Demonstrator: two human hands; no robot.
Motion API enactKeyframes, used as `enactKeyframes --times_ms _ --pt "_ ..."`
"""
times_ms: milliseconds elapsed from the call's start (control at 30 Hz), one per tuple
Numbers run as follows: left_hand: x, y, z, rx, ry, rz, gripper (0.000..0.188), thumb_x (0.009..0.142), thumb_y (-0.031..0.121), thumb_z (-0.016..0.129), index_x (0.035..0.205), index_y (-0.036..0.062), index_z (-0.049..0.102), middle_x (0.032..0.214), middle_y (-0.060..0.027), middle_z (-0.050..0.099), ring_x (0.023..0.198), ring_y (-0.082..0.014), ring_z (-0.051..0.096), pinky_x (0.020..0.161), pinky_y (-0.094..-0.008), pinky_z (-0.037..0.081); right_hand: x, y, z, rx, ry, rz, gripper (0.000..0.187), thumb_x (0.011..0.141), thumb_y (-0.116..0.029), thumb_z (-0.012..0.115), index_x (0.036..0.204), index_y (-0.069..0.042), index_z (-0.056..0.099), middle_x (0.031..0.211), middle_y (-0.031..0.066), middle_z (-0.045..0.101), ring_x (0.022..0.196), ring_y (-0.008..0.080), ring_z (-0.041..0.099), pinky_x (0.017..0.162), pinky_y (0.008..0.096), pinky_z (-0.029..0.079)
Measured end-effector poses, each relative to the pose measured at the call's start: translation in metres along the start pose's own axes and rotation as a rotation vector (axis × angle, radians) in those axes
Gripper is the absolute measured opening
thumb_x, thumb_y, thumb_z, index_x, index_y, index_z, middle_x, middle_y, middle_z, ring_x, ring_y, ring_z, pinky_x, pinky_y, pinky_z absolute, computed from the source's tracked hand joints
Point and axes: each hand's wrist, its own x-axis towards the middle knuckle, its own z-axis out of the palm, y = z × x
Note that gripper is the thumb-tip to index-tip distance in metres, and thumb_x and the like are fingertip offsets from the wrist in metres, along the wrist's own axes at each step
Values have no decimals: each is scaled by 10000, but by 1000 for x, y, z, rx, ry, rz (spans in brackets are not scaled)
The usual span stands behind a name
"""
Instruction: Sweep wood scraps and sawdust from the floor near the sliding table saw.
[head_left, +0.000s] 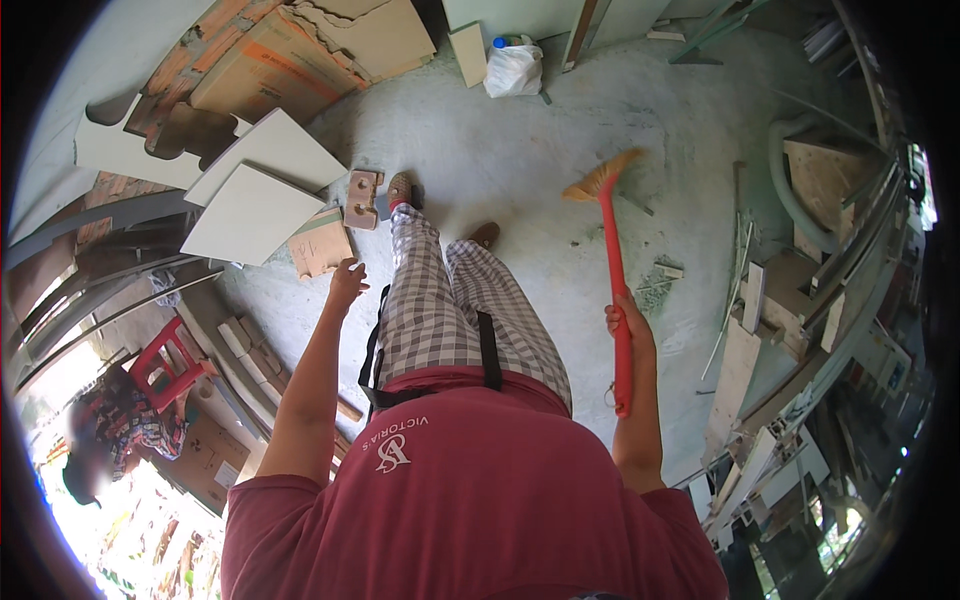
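My right hand (630, 322) is wrapped round the red handle of a broom (614, 245). Its straw-coloured bristles (603, 178) fan out at the far end, close to the concrete floor. Fine debris (655, 287) lies scattered to the right of the handle. On the other side, my left hand (347, 283) hangs with loosely bent fingers, parted and holding nothing that shows. Closest to it is a flat piece of brown cardboard (320, 243). Just beyond that lies a brownish block with notches (361, 199), beside my left shoe (404, 188).
Pale boards (252, 212) and large cardboard sheets (265, 80) lean at the far left. A white plastic bag (514, 70) stands by the far wall. Wood scraps (735, 375) crowd the right side. At lower left, a person (135, 425) is near a red plastic stool (168, 364).
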Motion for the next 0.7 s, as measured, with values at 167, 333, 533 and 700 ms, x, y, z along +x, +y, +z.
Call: enactKeyframes --times_ms 167,333,533,700 --pt "1 -3 13 2 -5 -50 432 814 283 528 1171 66 418 871 -118 590 628 -181 606 516 -294 451 -29 25 51 -277 -137 35 610 828 -186 529 1323 -297 191 675 14 448 465 47 395 392 168 372" --pt "-2 3 28 15 -17 -52 417 822 277 513 1169 65 420 873 -116 587 644 -179 605 535 -294 450 20 41 105 -467 -404 81 625 836 -181 517 1342 -233 154 668 24 447 468 67 416 402 183 389" --pt "-8 -8 10 3 -12 -21 415 841 311 498 1173 81 401 941 -121 567 711 -199 600 623 -316 458 71 45 81 -252 -314 168 502 835 -200 537 1259 -247 272 656 38 442 462 70 417 387 176 385" --pt "-11 -24 -7 46 16 -105 401 837 325 510 1161 117 399 936 -104 565 713 -201 605 620 -330 460 73 35 -3 -31 -30 70 287 814 -205 556 1055 -173 404 600 30 433 445 97 425 377 203 383"
